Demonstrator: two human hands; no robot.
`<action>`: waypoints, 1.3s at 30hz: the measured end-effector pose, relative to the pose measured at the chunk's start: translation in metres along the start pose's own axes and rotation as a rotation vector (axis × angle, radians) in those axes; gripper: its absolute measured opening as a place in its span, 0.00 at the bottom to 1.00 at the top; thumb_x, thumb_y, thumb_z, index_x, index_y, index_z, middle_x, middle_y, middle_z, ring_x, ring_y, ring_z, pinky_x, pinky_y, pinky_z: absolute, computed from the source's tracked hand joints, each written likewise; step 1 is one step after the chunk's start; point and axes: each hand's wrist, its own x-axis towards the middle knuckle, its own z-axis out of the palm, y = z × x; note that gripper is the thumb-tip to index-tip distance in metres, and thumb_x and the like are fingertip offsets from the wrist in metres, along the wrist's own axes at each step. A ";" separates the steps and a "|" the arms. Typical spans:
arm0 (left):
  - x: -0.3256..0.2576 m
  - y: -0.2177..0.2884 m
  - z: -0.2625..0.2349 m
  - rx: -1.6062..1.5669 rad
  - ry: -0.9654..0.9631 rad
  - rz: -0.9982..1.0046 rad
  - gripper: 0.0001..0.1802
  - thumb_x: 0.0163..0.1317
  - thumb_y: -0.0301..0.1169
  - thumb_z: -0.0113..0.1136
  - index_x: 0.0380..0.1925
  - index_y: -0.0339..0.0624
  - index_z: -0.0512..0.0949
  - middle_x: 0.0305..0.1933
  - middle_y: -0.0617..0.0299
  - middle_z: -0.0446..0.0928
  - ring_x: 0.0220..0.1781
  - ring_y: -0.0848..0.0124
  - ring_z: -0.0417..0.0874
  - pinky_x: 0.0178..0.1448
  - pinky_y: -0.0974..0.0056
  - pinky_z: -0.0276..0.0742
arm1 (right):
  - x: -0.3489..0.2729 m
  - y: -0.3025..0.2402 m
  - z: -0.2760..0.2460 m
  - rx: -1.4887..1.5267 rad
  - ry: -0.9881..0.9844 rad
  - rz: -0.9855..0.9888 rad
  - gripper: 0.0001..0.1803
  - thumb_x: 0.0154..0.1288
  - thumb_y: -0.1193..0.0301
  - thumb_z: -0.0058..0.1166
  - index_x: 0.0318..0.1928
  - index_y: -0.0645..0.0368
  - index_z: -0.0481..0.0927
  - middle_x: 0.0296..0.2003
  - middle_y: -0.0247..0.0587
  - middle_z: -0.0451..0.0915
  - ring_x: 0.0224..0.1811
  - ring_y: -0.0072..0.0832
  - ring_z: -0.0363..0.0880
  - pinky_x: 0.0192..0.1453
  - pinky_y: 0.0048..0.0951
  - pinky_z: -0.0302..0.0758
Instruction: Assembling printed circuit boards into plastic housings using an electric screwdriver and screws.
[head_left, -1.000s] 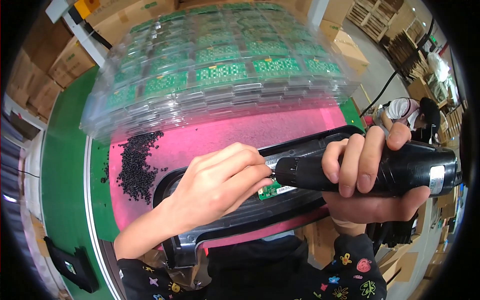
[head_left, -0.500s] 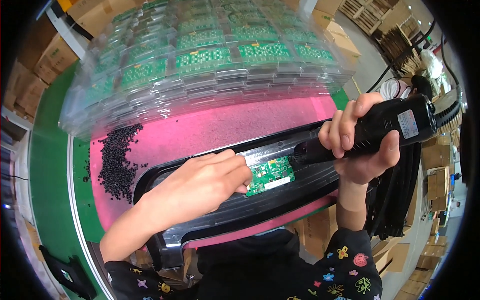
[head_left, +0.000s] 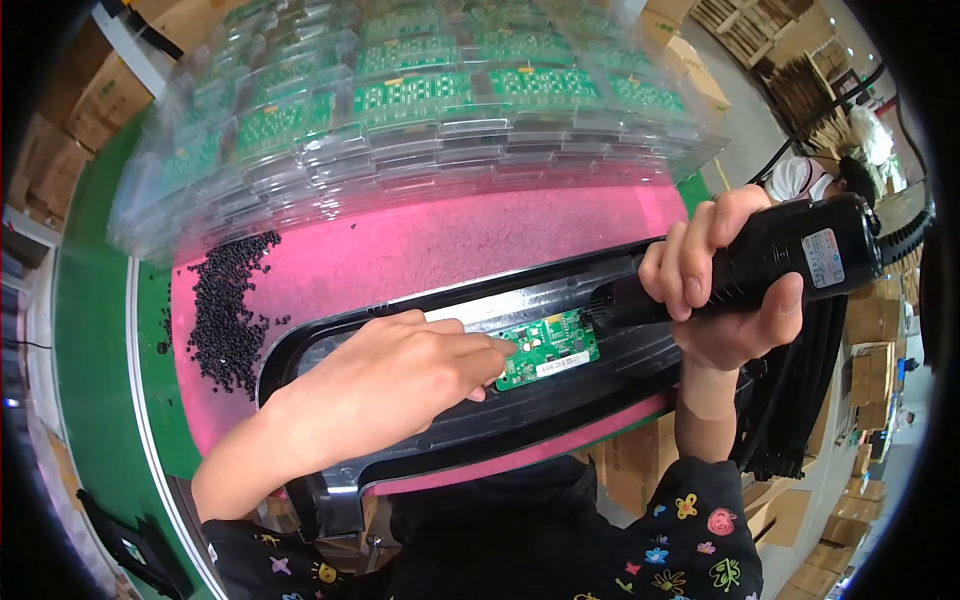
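Note:
A green circuit board (head_left: pixel 550 350) lies inside a long black plastic housing (head_left: pixel 470 420) across the front of the table. My left hand (head_left: pixel 420 365) is closed at the board's left end, its fingertips pinching that edge and partly hidden behind the knuckles. In my right hand (head_left: pixel 715 275) is a black electric screwdriver (head_left: pixel 775 255), held sideways with the fingers wrapped over its body and the thumb beneath. Its dark front end points left and reaches the board's right edge; the bit itself cannot be made out.
Clear plastic trays (head_left: pixel 420 150) stacked with green boards fill the back of the table. Small black screw-like parts (head_left: pixel 225 320) lie heaped on the pink mat (head_left: pixel 430 235) at left. A cable (head_left: pixel 908 238) runs from the screwdriver's rear. Another person (head_left: pixel 800 180) is at the far right.
The view has shifted slightly. My left fingers have slid a little left along the board, baring more of its left end. The screwdriver stays at the board's right edge.

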 end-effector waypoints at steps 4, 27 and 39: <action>-0.003 -0.003 0.001 -0.047 -0.026 -0.052 0.06 0.58 0.28 0.61 0.32 0.37 0.79 0.55 0.62 0.81 0.45 0.63 0.85 0.43 0.59 0.81 | 0.003 0.004 0.005 -0.044 -0.079 0.102 0.35 0.59 0.36 0.55 0.39 0.59 0.66 0.19 0.30 0.68 0.14 0.19 0.64 0.21 0.23 0.62; 0.004 -0.005 -0.004 -0.242 0.493 0.073 0.08 0.57 0.23 0.66 0.36 0.36 0.78 0.30 0.55 0.80 0.30 0.59 0.83 0.32 0.62 0.77 | 0.004 -0.026 0.064 0.180 -0.029 -0.220 0.29 0.57 0.51 0.63 0.45 0.57 0.65 0.22 0.28 0.72 0.16 0.16 0.70 0.23 0.20 0.70; 0.005 -0.004 -0.001 -0.073 0.536 0.086 0.09 0.56 0.23 0.65 0.36 0.36 0.76 0.29 0.55 0.77 0.30 0.56 0.81 0.31 0.58 0.77 | 0.004 -0.021 0.069 0.209 0.037 -0.293 0.29 0.58 0.49 0.62 0.43 0.56 0.64 0.21 0.28 0.70 0.14 0.16 0.68 0.21 0.18 0.68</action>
